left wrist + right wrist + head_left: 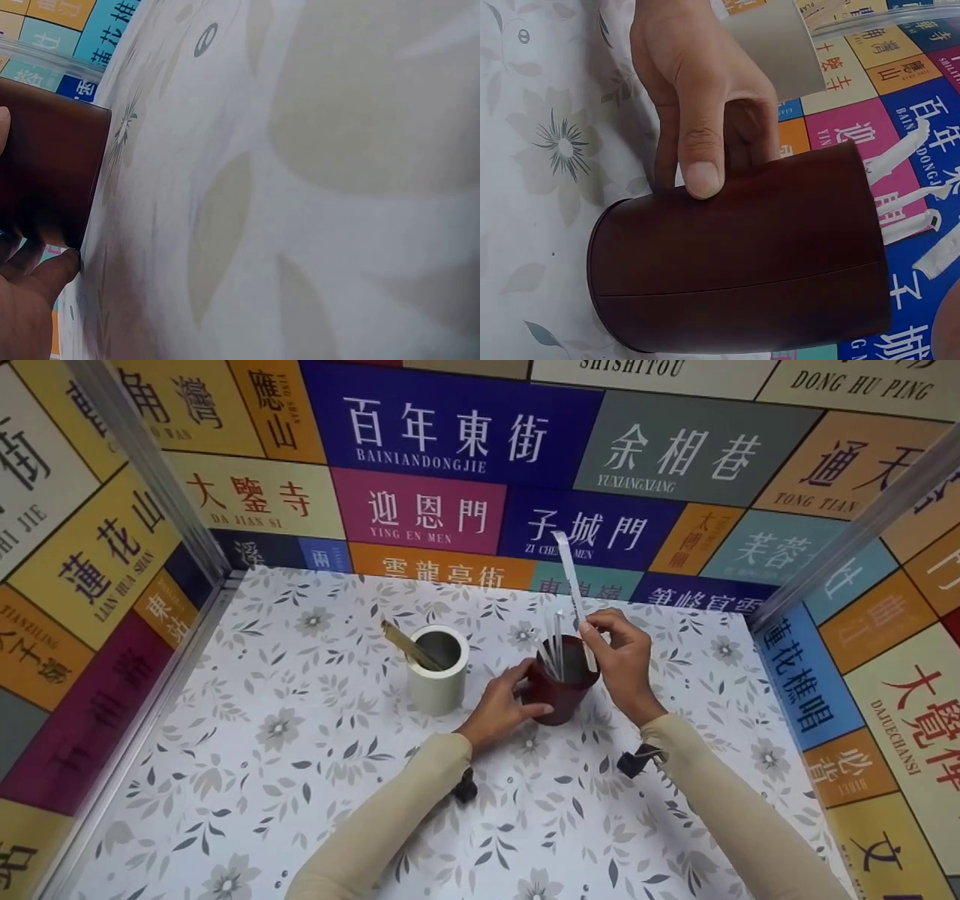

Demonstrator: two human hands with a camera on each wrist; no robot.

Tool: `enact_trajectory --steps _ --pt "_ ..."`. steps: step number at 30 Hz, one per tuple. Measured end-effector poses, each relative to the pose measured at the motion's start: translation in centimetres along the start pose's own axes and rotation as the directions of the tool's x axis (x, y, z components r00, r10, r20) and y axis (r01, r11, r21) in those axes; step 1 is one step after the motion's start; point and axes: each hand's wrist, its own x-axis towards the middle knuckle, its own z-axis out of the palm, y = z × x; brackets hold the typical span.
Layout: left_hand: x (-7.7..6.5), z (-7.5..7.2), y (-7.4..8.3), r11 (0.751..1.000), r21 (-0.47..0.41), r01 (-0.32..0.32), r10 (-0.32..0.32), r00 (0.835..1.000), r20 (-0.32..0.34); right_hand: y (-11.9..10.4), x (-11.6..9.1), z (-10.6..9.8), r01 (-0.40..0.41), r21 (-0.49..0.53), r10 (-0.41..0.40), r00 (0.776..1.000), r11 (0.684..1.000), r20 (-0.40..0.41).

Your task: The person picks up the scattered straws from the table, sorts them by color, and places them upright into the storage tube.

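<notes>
My left hand (499, 705) holds a dark red cup (553, 701) low on its side, thumb in front and fingers around the left. The cup tilts slightly, and several thin white-wrapped sticks (553, 649) lean inside it. Over its right rim, my right hand (622, 652) pinches a long white-wrapped stick (570, 577) between thumb and fingers; its lower end reaches the cup's mouth. In the right wrist view the left thumb (703, 169) lies against the cup's brown-red wall (742, 255), wrapped ends (907, 225) jutting out of the mouth.
To the left stands a white cylindrical cup (436, 694) with yellowish-brown flat sticks (411, 646) leaning out of it. A floral cloth (277, 810) covers the table. Panels with coloured signs (450, 427) enclose the back and both sides.
</notes>
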Motion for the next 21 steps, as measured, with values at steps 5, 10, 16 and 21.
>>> enact_trajectory --steps 5,10,16,21 --pt "-0.2 0.0 0.1 1.0 0.003 0.003 -0.003 1.0 0.0 0.0 -0.9 0.3 0.016 -0.023 -0.017 0.999 1.0 -0.031" --pt "-0.2 -0.1 0.1 1.0 -0.008 0.013 -0.013 1.0 -0.003 0.7 -2.2 0.0 0.032 -0.062 -0.034 0.999 0.998 -0.028" --pt "-0.9 0.1 0.0 0.999 0.005 0.042 -0.042 0.999 -0.013 1.2 -4.2 -0.8 0.099 -0.149 -0.094 0.995 0.984 0.039" --pt "-2.4 -0.5 1.0 0.991 0.125 0.054 -0.051 0.998 -0.026 1.6 -6.2 -1.9 0.229 -0.36 -0.211 0.973 0.904 0.089"
